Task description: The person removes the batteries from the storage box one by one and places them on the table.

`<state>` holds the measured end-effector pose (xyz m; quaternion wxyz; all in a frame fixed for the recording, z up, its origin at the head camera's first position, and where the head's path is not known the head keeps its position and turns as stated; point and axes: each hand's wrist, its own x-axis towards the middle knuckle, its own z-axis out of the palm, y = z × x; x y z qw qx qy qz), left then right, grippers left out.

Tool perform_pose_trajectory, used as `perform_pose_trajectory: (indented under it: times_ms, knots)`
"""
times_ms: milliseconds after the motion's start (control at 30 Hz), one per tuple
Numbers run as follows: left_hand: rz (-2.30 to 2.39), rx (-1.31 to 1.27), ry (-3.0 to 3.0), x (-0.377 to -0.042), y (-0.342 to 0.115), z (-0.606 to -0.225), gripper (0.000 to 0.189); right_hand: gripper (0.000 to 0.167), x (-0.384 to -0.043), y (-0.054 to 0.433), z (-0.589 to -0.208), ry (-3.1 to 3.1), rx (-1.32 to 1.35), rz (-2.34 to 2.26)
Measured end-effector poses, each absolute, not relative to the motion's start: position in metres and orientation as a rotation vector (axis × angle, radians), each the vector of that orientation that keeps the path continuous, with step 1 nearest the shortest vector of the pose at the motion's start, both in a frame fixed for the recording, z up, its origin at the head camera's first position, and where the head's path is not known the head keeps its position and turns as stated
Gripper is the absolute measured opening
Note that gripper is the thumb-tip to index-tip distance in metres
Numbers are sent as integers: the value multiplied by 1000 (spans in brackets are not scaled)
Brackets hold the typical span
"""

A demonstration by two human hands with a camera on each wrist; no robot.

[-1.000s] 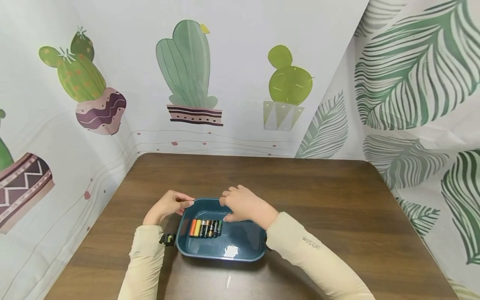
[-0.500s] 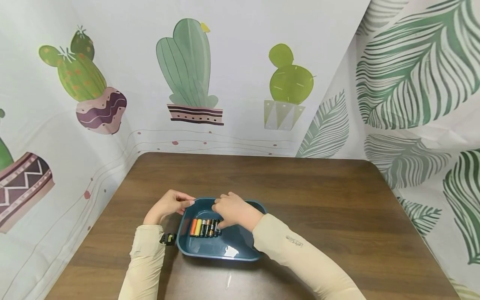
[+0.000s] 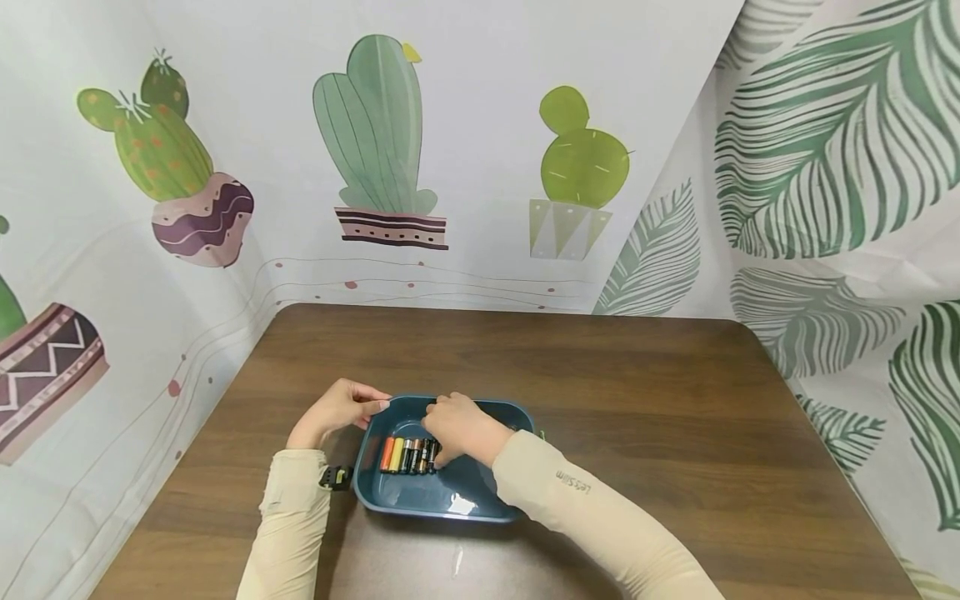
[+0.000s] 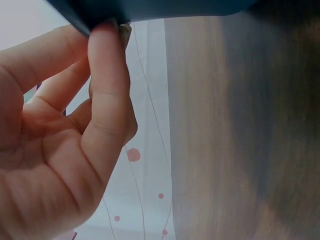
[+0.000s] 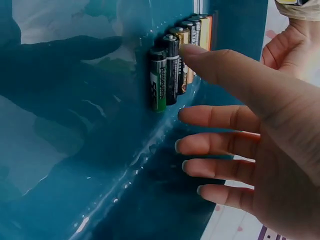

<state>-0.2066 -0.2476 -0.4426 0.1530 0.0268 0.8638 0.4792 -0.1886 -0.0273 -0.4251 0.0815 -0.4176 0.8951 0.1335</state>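
Blue tray on the worktop, corner pinched by the left hand, batteries lying side by side inside, and here's the right hand, fingers spread, thumb right at the row, where one sideways nudge could send them rolling apart!

The table is brown wood; a white cloth hangs behind. Printed cacti dot it; striped leaves show at right
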Motion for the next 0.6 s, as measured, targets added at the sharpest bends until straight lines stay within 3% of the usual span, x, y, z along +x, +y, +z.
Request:
perform_pose_trajectory:
  times_ms: [167,600]
  knots:
    - [1374,83,2476,-206,-247,-442,20,43,-185,-30,-428,2670,-1198,429]
    - [1365,94,2483,-206,-248,-443,21,49,-186,-33,-437,2648,-1145,406]
